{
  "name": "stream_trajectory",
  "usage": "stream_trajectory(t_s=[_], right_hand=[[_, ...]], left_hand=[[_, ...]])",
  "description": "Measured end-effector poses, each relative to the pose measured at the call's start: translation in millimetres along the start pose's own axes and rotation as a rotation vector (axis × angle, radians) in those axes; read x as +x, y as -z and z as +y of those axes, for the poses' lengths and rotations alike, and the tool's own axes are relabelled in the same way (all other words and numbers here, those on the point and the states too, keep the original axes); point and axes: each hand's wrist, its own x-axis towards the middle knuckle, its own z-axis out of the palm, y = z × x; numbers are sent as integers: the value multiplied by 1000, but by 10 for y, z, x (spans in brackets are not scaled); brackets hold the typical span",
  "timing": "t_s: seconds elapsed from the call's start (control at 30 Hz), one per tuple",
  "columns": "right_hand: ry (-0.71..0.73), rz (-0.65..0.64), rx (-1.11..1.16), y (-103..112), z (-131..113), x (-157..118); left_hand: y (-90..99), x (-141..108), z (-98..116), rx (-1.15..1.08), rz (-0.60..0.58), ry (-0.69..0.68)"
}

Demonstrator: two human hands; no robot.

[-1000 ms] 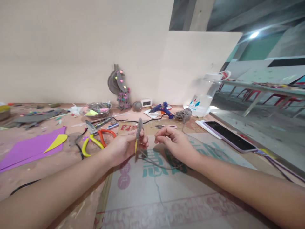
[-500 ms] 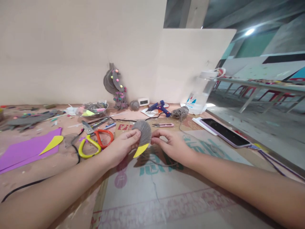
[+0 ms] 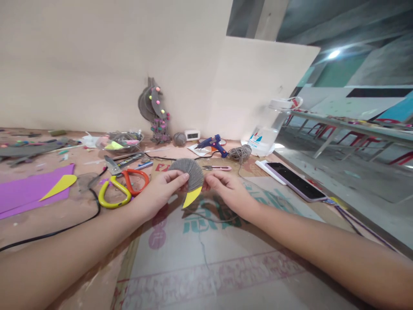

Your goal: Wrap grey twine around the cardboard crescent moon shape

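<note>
- Head cam: L hand point(image 3: 166, 189) pinches grey yarn-wrapped crescent point(image 3: 186, 172) at its left edge, thumb flat on front face, other fingers behind.
- Crescent is held up over the cardboard sheet point(image 3: 193, 280), approx. centre, betw. both hands; wrapped upper part grey, bare lower tip yellow, pointing down.
- R hand point(image 3: 229, 191) at crescent's right edge, fingers curled in, thumb nr. index; can't tell if tips pinch yarn, prob. too blurred/hidden.
- Loose grey strand point(image 3: 222, 221) loops below R hand, above cardboard.
- Behind hands: pink-handled snips point(image 3: 219, 168), blue glue gun point(image 3: 211, 142), loose yarn bundle point(image 3: 240, 153) just right of gun.
- Further back: small yarn ball point(image 3: 180, 138) beside white digital clock point(image 3: 192, 135); grey pom-pom ornament point(image 3: 155, 107) upright nr. board.
- L side: scissors point(image 3: 124, 189) w/ yellow + orange-red handles, nr. L forearm; yellow cut-out point(image 3: 61, 186) partly on purple sheets point(image 3: 29, 191).
- R side: phone point(image 3: 297, 181), screen up; clear bottle point(image 3: 269, 127) behind it.
</note>
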Motion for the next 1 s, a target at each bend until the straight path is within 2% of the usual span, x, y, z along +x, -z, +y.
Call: stream_trajectory(t_s=[0.1, 0.17, 0.27, 0.33, 0.37, 0.43, 0.53, 0.57, 0.63, 0.7, 0.77, 0.87, 1.0], right_hand=[[-57, -19, 8, -21, -9, 16], [-53, 18, -57, -16, -23, 27], [59, 217, -213, 40, -31, 36], [216, 299, -389, 87, -21, 30], [308, 284, -496, 104, -16, 22], [479, 160, -717, 114, -16, 0], [616, -41, -913, 111, -56, -18], [616, -64, -920, 124, -72, -10], [543, -20, -866, 194, -78, 38], [391, 87, -797, 322, -18, 118], [253, 135, -795, 469, 118, 201], [143, 56, -843, 626, 384, 274], [98, -37, -833, 645, 602, 280]], left_hand=[[-2, -8, 22, 108, -25, -27], [-5, -8, 16, 134, -17, -48], [-4, -2, -22, 135, 26, -65], [-1, -3, -42, 140, -1, -92], [-1, -6, -45, 135, -30, -97], [-7, -16, -34, 123, -66, -62], [-23, -27, 8, 141, -25, 84], [-26, -28, 20, 138, -2, 122], [-26, -24, 30, 88, 17, 154], [-17, -22, 21, 24, 3, 140], [-2, -21, -1, -5, -13, 121], [20, -22, -36, -30, -42, 104], [34, -20, -50, -35, -85, 88]])
